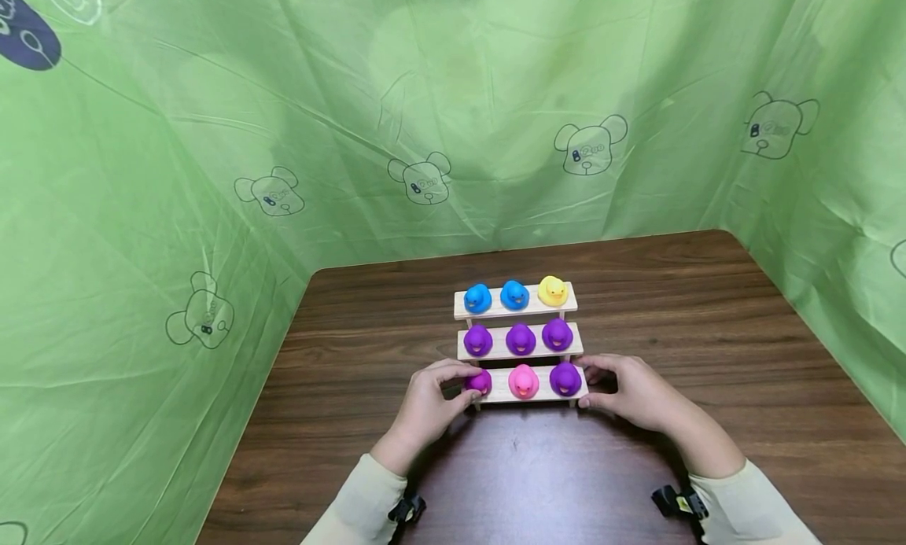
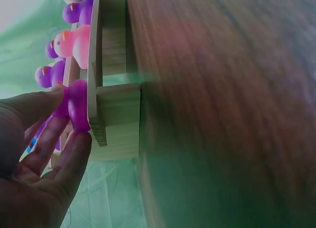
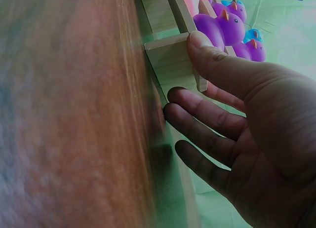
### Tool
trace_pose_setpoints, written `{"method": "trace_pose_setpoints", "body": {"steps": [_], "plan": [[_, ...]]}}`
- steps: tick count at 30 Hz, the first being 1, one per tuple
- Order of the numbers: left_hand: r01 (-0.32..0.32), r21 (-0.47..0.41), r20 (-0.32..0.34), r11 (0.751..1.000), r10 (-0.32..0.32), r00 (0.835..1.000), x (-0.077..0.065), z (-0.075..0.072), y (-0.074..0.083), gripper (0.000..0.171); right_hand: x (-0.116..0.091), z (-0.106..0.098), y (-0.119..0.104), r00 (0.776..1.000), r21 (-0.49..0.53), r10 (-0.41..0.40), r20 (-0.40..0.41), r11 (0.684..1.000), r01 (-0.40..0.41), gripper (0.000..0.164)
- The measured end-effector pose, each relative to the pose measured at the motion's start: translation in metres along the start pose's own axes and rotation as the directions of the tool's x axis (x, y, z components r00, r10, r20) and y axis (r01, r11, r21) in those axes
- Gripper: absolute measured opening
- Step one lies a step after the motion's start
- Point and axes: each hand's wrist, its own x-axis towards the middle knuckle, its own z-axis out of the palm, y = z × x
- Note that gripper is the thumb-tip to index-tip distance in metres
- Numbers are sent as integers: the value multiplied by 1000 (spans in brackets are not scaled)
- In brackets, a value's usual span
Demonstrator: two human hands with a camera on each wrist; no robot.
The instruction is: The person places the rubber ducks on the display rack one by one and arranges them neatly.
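A three-tier light wooden stand (image 1: 499, 384) holds a row of rubber ducks on each step. With thumb and fingers my left hand (image 1: 423, 403) pinches the magenta-purple duck (image 2: 78, 107) at the left end of the lowest step. Beside that duck sits a pink duck (image 1: 523, 381), then a purple duck (image 1: 565, 379) on the right. My right hand (image 1: 640, 392) grips the right end of the lowest step, its thumb (image 3: 200, 40) at the front edge and the index finger partly hidden behind the board. Its other fingers spread below, holding nothing.
Three purple ducks (image 1: 521, 340) line the middle step. On the top step are two blue ducks (image 1: 514, 295) and a yellow duck (image 1: 553, 291). The stand is on a dark wood-grain table (image 1: 672, 309), with green printed sheeting (image 1: 495, 199) hanging behind and at the sides.
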Motion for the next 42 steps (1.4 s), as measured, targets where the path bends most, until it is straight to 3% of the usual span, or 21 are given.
{"method": "trace_pose_setpoints", "body": {"steps": [21, 32, 38, 42], "plan": [[30, -42, 6, 999, -30, 1000, 0, 2, -1, 29, 0, 2, 1, 1000, 3, -9, -9, 1000, 9, 54], [2, -54, -11, 999, -3, 1000, -1, 2, -1, 34, 1, 0, 0, 1000, 12, -12, -5, 1000, 12, 54], [-5, -89, -12, 996, 4, 1000, -3, -7, 0, 39, 0, 2, 0, 999, 19, -34, -25, 999, 35, 55], [-55, -35, -37, 998, 54, 998, -5, -24, -4, 39, -1, 0, 0, 999, 42, -31, -26, 999, 32, 60]]}}
